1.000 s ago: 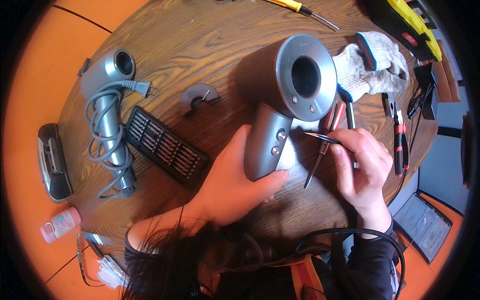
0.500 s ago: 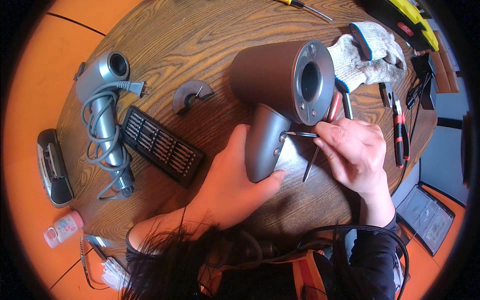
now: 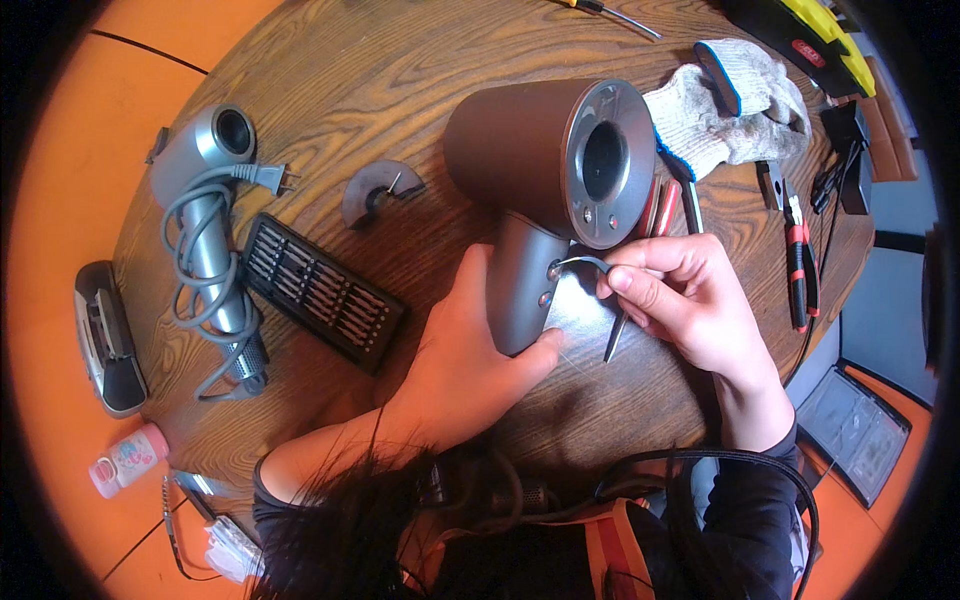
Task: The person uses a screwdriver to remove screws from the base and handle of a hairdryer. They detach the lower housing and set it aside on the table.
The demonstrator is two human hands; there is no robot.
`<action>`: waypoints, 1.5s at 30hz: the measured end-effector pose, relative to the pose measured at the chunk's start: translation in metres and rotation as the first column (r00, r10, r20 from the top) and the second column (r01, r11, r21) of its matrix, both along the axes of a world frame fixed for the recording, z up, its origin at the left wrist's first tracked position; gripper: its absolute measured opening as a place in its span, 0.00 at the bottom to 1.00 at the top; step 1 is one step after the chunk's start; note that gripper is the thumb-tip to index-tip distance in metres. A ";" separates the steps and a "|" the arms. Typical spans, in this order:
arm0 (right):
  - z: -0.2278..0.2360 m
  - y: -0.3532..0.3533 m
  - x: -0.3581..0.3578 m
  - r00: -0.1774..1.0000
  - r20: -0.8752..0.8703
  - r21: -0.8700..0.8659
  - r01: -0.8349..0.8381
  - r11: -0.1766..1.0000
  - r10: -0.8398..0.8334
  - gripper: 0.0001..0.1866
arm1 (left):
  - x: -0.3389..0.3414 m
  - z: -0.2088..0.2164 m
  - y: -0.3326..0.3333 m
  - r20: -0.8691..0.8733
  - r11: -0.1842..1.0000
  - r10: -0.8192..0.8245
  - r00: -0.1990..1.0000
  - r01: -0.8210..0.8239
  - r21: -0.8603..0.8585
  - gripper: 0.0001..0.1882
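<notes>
Hair dryer has its handle clamped between thumb and fingers of the left hand; the right hand pinches curved tweezers at its upper button.

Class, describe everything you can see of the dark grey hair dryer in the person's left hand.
The dark grey, matte-looking hair dryer has a thick cylindrical head, its glossy round end face turned rightward with a dark central hollow and two small round buttons. Its narrower cylindrical handle carries two more. The bare left hand grips the handle, which slants toward the person over the brown wooden table. A thin, curved dark tool meets or nearly meets the upper handle button.
</notes>
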State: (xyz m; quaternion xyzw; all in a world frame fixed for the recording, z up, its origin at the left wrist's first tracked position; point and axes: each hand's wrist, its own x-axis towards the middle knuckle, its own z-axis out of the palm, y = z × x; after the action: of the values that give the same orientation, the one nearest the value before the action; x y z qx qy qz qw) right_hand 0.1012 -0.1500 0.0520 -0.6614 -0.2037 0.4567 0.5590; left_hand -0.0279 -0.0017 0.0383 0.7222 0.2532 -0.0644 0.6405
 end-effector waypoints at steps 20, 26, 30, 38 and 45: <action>0.007 -0.003 -0.001 0.499 0.866 0.031 -0.118 0.992 0.032 0.05 | 0.003 0.008 -0.002 -0.054 1.000 0.009 0.998 -0.009 0.010 0.25; 0.008 -0.001 0.000 0.315 0.947 -0.031 -0.132 0.991 0.071 0.08 | 0.003 0.007 -0.005 -0.027 0.996 0.018 0.999 -0.016 0.088 0.25; 0.024 -0.002 0.005 0.020 0.981 -0.183 -0.191 0.964 0.191 0.11 | 0.002 0.004 -0.007 0.034 0.994 0.023 0.999 -0.026 0.107 0.26; 0.051 0.011 0.033 -0.207 0.892 -0.451 -0.375 0.810 0.402 0.04 | 0.002 0.001 -0.012 0.044 0.979 0.011 0.999 -0.019 0.205 0.26; 0.054 0.015 0.032 0.223 0.821 -0.398 -0.436 0.807 0.525 0.04 | 0.002 0.003 -0.013 0.008 0.978 -0.008 1.000 0.006 0.210 0.27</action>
State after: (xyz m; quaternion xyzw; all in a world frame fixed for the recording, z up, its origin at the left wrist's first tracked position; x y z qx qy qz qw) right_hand 0.1328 -0.1350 0.1061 -0.7243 -0.6468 0.1785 0.1584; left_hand -0.0260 -0.0150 0.0411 0.7871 0.2531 -0.0363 0.5614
